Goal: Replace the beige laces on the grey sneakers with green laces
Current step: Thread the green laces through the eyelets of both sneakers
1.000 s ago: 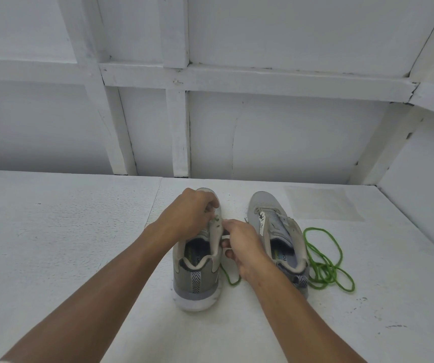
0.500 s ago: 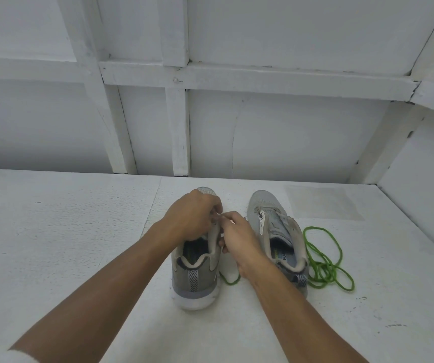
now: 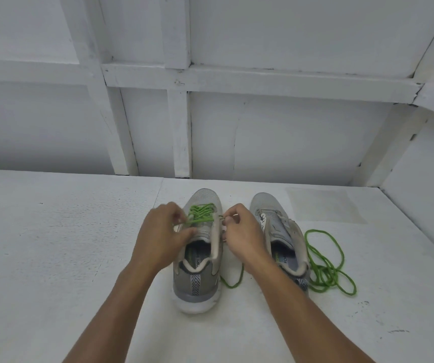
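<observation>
At the throat of the left sneaker (image 3: 197, 260), the fingers (image 3: 178, 216) of your left hand (image 3: 162, 231) are curled and pinch one strand of the threaded green lace (image 3: 201, 214). The fingers (image 3: 233, 213) of your right hand (image 3: 244, 233) pinch its other strand at the opposite eyelet row. That cord crisscrosses the eyelets nearest the toe, and one tail trails between the shoes.

You have two grey mesh sneakers with white soles, side by side, toes pointing away from you; the right sneaker (image 3: 281, 231) is unlaced. There are two round green cords: the loose green lace (image 3: 326, 268) lies in slack loops just beside the right sneaker.

Your worktop (image 3: 53, 244) is white, rough and speckled, backed by a white wall (image 3: 289, 132) of panels and painted battens.
</observation>
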{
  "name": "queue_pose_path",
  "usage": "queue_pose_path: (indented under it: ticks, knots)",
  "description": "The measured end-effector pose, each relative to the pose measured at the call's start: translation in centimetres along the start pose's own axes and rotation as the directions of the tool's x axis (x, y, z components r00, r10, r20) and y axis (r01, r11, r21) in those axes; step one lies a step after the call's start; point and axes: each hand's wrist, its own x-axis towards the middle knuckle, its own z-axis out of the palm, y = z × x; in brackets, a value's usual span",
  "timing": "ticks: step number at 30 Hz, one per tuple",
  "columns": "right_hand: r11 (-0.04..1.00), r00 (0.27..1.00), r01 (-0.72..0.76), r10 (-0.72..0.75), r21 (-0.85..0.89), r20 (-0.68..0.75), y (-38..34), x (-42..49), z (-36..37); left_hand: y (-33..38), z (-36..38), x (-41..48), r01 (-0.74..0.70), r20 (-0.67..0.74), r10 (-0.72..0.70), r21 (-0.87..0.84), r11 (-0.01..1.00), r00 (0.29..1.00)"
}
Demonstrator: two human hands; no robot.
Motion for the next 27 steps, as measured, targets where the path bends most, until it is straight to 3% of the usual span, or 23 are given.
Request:
queue_pose_path:
  ticks: [3, 5, 6, 8, 9, 10, 11, 13, 14, 15, 16, 17, 19, 21, 25, 27]
  knots:
    - [0.997, 0.993, 0.078, -0.079, -0.022, -0.089, -0.8, 0.9, -0.7, -1.0, 0.7, -2.2, 0.179, -0.027, -0.187, -0.187, 0.966, 0.982]
    - [0.969, 0.987, 0.081, -0.046, 0.234, -0.153, -2.2, 2.2, -1.8, -1.2, 1.3, -3.0, 0.236, -0.049, -0.257, -0.256, 0.937, 0.965]
    - [0.886, 0.987, 0.064, 0.013, 0.459, -0.163, -3.2, 3.1, -3.0, -1.2, 1.4, -3.2, 0.253, -0.062, -0.281, -0.281, 0.926, 0.958]
    - [0.566, 0.980, 0.052, 0.128, 0.823, -0.150, -5.7, 4.4, -6.2, -1.3, 1.6, -3.2, 0.264, -0.074, -0.298, -0.297, 0.918, 0.952]
    - [0.432, 0.972, 0.092, 0.157, 0.897, -0.175, -6.6, 4.8, -7.8, -1.3, 1.6, -3.2, 0.263, -0.073, -0.297, -0.299, 0.917, 0.952]
    - [0.392, 0.960, 0.147, 0.163, 0.908, -0.226, -7.2, 5.1, -9.1, -1.4, 1.6, -3.2, 0.263, -0.070, -0.297, -0.303, 0.916, 0.952]
    - [0.452, 0.945, 0.213, 0.132, 0.866, -0.301, -7.4, 5.3, -9.8, -1.4, 1.6, -3.2, 0.266, -0.068, -0.300, -0.306, 0.914, 0.952]
    - [0.728, 0.901, 0.356, -0.101, 0.586, -0.422, -7.3, 4.9, -9.4, -1.4, 1.7, -3.2, 0.270, -0.064, -0.304, -0.312, 0.911, 0.951]
    - [0.835, 0.884, 0.410, -0.265, 0.367, -0.384, -6.8, 4.4, -8.5, -1.4, 1.8, -3.1, 0.272, -0.061, -0.305, -0.311, 0.911, 0.950]
    - [0.893, 0.884, 0.433, -0.394, 0.124, -0.253, -6.1, 3.8, -7.5, -1.4, 1.9, -3.1, 0.274, -0.056, -0.306, -0.310, 0.910, 0.951]
    - [0.899, 0.901, 0.424, -0.431, -0.112, -0.053, -5.0, 3.2, -6.3, -1.5, 1.9, -3.1, 0.277, -0.052, -0.308, -0.312, 0.909, 0.950]
    - [0.853, 0.915, 0.403, -0.377, -0.331, 0.142, -3.8, 2.7, -5.1, -1.5, 2.0, -3.1, 0.280, -0.049, -0.311, -0.318, 0.906, 0.949]
    - [0.662, 0.909, 0.415, -0.271, -0.625, 0.317, -1.7, 1.6, -3.2, -1.6, 1.9, -3.1, 0.287, -0.049, -0.319, -0.326, 0.901, 0.947]
    - [0.622, 0.916, 0.402, -0.262, -0.672, 0.305, -1.0, 0.9, -2.4, -1.5, 1.9, -3.2, 0.286, -0.051, -0.321, -0.340, 0.896, 0.946]
    - [0.811, 0.945, 0.327, -0.289, -0.485, 0.154, -3.0, 1.4, -3.8, -1.6, 2.0, -3.2, 0.284, -0.063, -0.325, -0.351, 0.892, 0.944]
    - [0.948, 0.977, 0.214, -0.211, -0.234, 0.039, -4.5, 1.5, -5.2, -1.6, 2.1, -3.2, 0.281, -0.067, -0.323, -0.348, 0.894, 0.944]
